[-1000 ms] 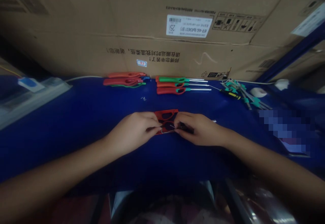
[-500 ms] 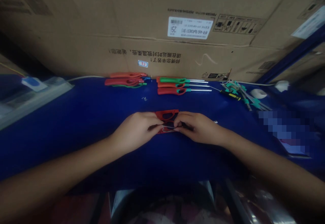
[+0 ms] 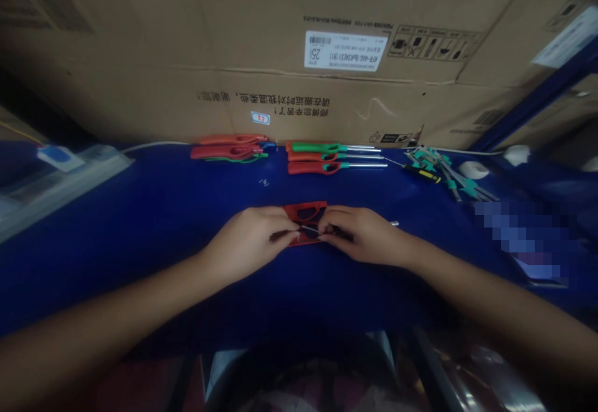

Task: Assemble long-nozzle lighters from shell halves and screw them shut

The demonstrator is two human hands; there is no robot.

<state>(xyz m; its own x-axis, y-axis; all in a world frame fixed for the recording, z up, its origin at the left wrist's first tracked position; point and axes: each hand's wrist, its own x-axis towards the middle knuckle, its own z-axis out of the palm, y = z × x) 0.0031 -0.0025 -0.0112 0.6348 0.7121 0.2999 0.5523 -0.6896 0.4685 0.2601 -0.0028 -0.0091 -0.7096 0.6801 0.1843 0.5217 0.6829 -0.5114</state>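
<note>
Blue table point(image 3: 252, 312) beneath. Left hand point(image 3: 250, 234): fingertips bunched; cannot tell what they grip. Right hand point(image 3: 369, 234): pinching. Red shells point(image 3: 311, 204): on table, between hands. Thin strip point(image 3: 309, 229): in right fingertips, over shells; light pinch, steady wrists advisable.

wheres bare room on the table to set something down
Bare: the table between the forearms, and left of the left hand, below the red handles. Crowded: the back, with lighters, screwdriver and rods, and between left and right hand, around the red casing.
</note>
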